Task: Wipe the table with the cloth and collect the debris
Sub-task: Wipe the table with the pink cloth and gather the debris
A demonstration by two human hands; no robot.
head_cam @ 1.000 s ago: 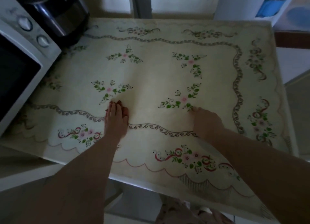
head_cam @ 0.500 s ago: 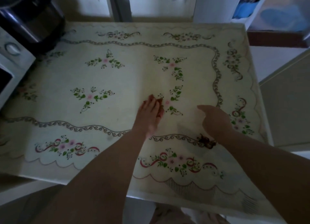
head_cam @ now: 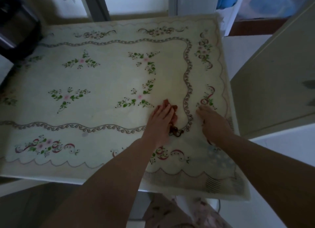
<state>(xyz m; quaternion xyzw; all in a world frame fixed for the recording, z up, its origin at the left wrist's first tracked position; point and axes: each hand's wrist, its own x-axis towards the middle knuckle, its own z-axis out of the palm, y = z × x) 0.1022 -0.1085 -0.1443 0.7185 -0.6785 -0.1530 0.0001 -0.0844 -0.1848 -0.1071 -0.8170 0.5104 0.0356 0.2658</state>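
The rust-red crumpled cloth (head_cam: 175,109) lies under my left hand (head_cam: 161,120), long axis running far to near along my flat, pressed-together fingers, with a dark tangled end nearest me. It has slid right to the scroll border of the cream floral table (head_cam: 110,77). My right hand (head_cam: 213,123) rests just beside it, fingers straight.

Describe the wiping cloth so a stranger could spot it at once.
Start at the table's cream flowered cover and go to its near right part. Under the flat fingers of the left hand lies the cloth, a small rusty red-brown wad peeking out past the fingertips. It is the only plain, solid-coloured patch there; everything around it is printed flowers and scrolls.
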